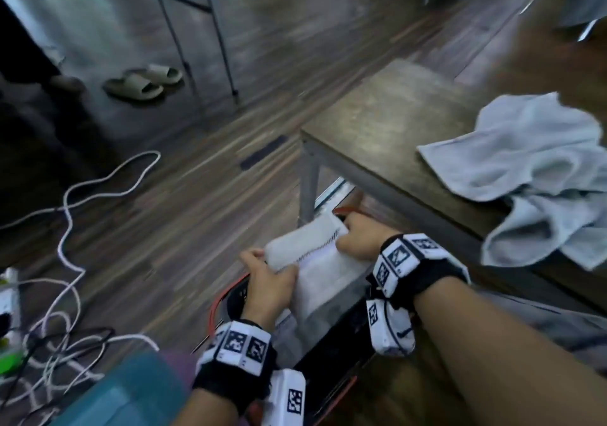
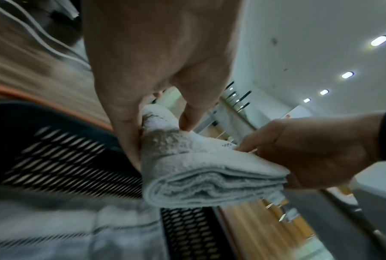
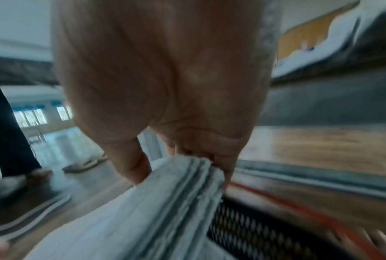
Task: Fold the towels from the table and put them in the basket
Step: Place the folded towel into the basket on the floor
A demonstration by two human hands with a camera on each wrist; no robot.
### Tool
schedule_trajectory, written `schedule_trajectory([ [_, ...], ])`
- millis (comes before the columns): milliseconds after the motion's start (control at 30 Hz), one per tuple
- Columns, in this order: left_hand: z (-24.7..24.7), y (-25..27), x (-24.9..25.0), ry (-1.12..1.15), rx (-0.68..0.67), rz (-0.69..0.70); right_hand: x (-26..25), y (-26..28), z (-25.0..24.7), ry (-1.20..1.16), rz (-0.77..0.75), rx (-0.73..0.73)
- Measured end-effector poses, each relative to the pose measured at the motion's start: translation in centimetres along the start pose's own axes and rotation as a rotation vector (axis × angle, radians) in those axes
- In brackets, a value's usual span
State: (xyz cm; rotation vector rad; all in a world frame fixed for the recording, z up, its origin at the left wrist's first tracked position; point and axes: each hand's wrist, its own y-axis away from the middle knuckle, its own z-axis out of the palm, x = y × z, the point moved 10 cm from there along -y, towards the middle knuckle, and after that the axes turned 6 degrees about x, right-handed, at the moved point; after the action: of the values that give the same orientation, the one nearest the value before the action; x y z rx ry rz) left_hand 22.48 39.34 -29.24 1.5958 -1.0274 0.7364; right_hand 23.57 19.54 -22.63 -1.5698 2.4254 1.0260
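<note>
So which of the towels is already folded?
The white towel held by both hands, left hand and right hand, over the basket. The light blue towel on the table lies crumpled.

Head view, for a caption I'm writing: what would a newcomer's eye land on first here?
First, the folded white towel in the lower centre, gripped at opposite ends by the left hand and the right hand over the black mesh basket with its orange rim. Next, the crumpled towels heaped on the table at the right. Tangled white cables sprawl over the floor at left.
</note>
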Motion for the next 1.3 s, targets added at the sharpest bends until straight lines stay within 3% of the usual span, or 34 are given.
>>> schedule_trajectory([
  [200,2.4,-0.9,-12.3,-0.301,-0.092,-0.263,4.1,-2.7,13.7,-0.017,0.170,-0.162],
  [367,2.2,-1.7,-16.2,-0.392,0.019,-0.380,6.3,-3.6,19.0,-0.100,0.186,-0.230],
  [600,2.1,-3.0,-17.8,-0.544,0.034,-0.498,8.2,-4.2,21.1,-0.236,0.153,-0.270],
  [867,1.6,-3.3,-16.5,-0.611,0.063,-0.418,10.5,-3.4,23.3,-0.190,0.226,-0.355],
  [1033,1.3,-3.2,-14.2,-0.615,0.174,-0.308,10.1,-3.6,23.2,-0.208,0.221,-0.352],
  [1167,2.6,-2.8,-14.9,-0.714,-0.030,-0.374,9.4,-3.8,22.3,-0.233,0.190,-0.328],
  [1300,2.8,-2.7,-13.5,-0.681,-0.074,-0.345,8.7,-3.6,20.9,-0.263,0.141,-0.284],
])
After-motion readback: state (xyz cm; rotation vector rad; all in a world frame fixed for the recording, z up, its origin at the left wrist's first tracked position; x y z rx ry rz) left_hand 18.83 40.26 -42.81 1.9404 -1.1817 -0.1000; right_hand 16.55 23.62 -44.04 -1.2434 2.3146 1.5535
